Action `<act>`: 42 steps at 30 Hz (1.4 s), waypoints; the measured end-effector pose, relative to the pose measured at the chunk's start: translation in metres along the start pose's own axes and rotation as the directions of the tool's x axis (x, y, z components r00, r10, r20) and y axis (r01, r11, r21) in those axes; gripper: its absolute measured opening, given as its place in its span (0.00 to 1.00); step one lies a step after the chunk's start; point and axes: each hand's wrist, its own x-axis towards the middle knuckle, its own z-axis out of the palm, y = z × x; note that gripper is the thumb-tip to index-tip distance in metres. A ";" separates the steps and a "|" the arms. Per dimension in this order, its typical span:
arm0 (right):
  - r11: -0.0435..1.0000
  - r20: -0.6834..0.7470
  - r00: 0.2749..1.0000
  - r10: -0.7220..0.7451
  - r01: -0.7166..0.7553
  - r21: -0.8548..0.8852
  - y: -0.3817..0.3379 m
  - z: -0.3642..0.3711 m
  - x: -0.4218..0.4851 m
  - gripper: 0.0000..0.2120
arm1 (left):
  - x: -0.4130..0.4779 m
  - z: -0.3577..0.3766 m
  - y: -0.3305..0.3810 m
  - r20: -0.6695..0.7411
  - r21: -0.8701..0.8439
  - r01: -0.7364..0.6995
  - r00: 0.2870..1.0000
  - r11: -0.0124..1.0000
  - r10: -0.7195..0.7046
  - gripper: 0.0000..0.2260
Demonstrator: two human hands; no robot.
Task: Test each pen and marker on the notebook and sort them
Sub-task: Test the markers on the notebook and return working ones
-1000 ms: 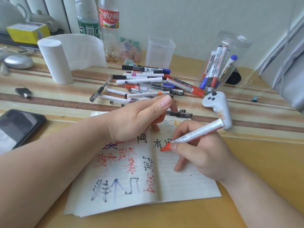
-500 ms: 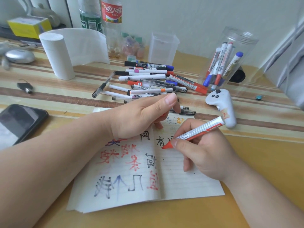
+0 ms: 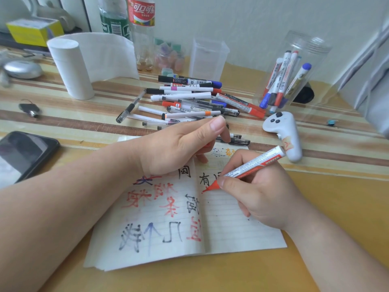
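Head view, marker test in progress. Right hand [image 3: 263,192] pinches the red marker [image 3: 252,166] between thumb and forefinger in a writing grip. The barrel slants up and to the right, its back end near the white controller [image 3: 284,133]. Compared with half a second ago, the tip sits slightly lower on the right page of the notebook [image 3: 231,232], just under the black character written there. A short red stroke now shows at the tip; none was visible in the two earlier pictures. Judgement: ink flows, so this marker passes and belongs with the working ones once recapped. Left hand [image 3: 174,150] has not shifted. Its heel rests on the top of the left page and keeps the notebook flat, thumb straight, fingers curled round a small red piece. This is most likely the red cap [image 3: 207,145], only partly in sight. The notebook lies open at the middle of the desk's [image 3: 336,207] near edge. The pile of pens [image 3: 189,104] lies just beyond it toward the far edge, unchanged. A clear jar [image 3: 311,55] near the far right corner holds several upright markers. Remaining: finish the stroke, cap, sort; most of the pile is probably still untested.
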 end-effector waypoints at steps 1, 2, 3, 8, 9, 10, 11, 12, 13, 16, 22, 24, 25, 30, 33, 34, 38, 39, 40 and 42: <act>1.000 -0.023 1.000 -0.001 0.000 -0.015 0.000 0.000 0.001 0.08 | 0.000 0.000 0.000 0.001 -0.004 -0.004 1.000 1.000 0.004 0.31; 1.000 -0.043 0.999 0.000 -0.001 -0.023 0.001 -0.001 0.001 0.08 | 0.000 0.001 0.000 0.003 -0.009 -0.006 1.000 1.000 0.006 0.31; 1.000 -0.056 0.998 0.002 -0.003 -0.024 0.001 -0.002 0.002 0.09 | 0.000 0.001 0.000 0.003 -0.011 -0.007 1.000 1.000 0.007 0.31; 0.998 -0.041 0.999 0.033 -0.031 0.054 0.001 -0.003 0.003 0.08 | 0.001 0.000 0.001 0.008 -0.005 0.000 1.000 1.000 0.000 0.31; 0.993 -0.030 0.998 0.047 -0.044 0.106 0.001 -0.003 0.003 0.07 | 0.001 0.000 0.001 0.009 -0.006 0.000 1.000 1.000 0.000 0.31; 0.985 -0.015 0.998 0.058 -0.055 0.164 0.001 -0.004 0.003 0.06 | 0.001 0.000 0.001 0.010 -0.009 0.000 1.000 1.000 0.000 0.31; 0.976 0.005 0.998 0.061 -0.061 0.207 0.001 -0.004 0.002 0.06 | 0.001 0.000 0.001 0.009 -0.012 0.000 1.000 1.000 0.000 0.31; 0.973 0.026 0.998 0.053 -0.058 0.223 0.001 -0.004 0.002 0.05 | 0.000 0.000 0.001 0.006 -0.016 0.001 1.000 1.000 -0.001 0.31; 0.976 0.041 0.998 0.037 -0.045 0.211 0.001 -0.004 0.001 0.06 | 0.000 0.000 0.001 0.003 -0.019 0.004 1.000 1.000 -0.004 0.31; 0.994 0.057 0.998 -0.008 0.002 0.106 0.000 -0.003 0.001 0.07 | 0.000 0.000 0.001 0.001 -0.025 0.007 1.000 1.000 -0.007 0.31; 0.999 0.013 1.000 0.003 -0.004 0.045 0.000 -0.002 0.002 0.07 | 0.000 0.000 0.002 0.001 -0.033 0.004 1.000 0.999 -0.004 0.31; 0.999 0.054 0.999 -0.007 0.004 0.051 0.000 -0.002 0.000 0.07 | 0.000 0.000 0.002 -0.002 -0.029 0.002 1.000 1.000 -0.002 0.31; 0.998 0.069 0.998 -0.006 0.002 0.055 -0.001 -0.002 -0.001 0.07 | 0.000 0.000 0.002 -0.001 -0.028 0.004 1.000 1.000 -0.004 0.31; 0.997 0.013 0.999 0.031 -0.032 0.069 -0.001 -0.003 0.003 0.08 | 0.000 0.000 0.002 0.006 0.000 -0.003 1.000 1.000 0.003 0.30; 0.998 0.025 0.999 0.034 -0.035 0.055 -0.002 -0.003 0.002 0.08 | 0.000 0.001 0.001 0.008 0.007 -0.002 1.000 1.000 0.002 0.30; 0.998 0.039 0.999 0.033 -0.035 0.052 -0.002 -0.003 0.002 0.08 | 0.000 0.001 0.001 0.009 0.003 -0.002 1.000 1.000 0.002 0.30; 0.994 0.053 0.998 0.037 -0.042 0.100 -0.003 -0.003 0.002 0.07 | 0.000 0.000 0.000 0.010 0.008 -0.009 1.000 1.000 0.009 0.31; 0.993 0.051 0.998 0.031 -0.036 0.110 -0.003 -0.003 0.002 0.07 | 0.000 0.000 -0.001 0.011 0.012 -0.011 1.000 1.000 0.011 0.31; 0.994 0.052 0.998 0.025 -0.030 0.106 -0.003 -0.003 0.002 0.07 | 0.000 0.000 0.000 0.013 0.017 -0.015 1.000 1.000 0.014 0.31; 0.997 0.060 0.998 0.005 -0.010 0.080 -0.003 -0.002 0.001 0.08 | 0.000 0.000 0.000 0.015 0.026 -0.026 1.000 0.999 0.026 0.30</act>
